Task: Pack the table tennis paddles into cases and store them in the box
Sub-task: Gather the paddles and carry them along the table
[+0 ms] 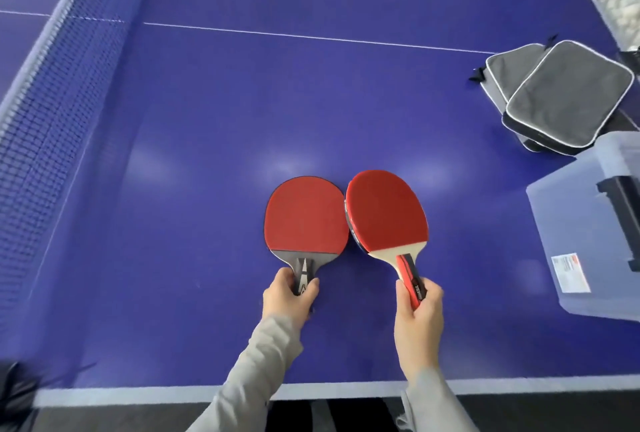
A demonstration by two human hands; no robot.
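Observation:
Two red-faced paddles lie side by side on the blue table. My left hand (289,296) grips the grey-black handle of the left paddle (304,218), which lies flat. My right hand (417,319) holds the red-black handle of the right paddle (384,208), whose blade is tilted up a little and touches the left paddle's edge. Two grey zip cases (568,97) with white piping lie stacked at the far right. A clear plastic box (575,223) with a black latch stands at the right edge.
The net (52,102) runs along the left side. White balls (620,5) are heaped at the far right corner. The table's white front edge (311,390) lies just below my forearms.

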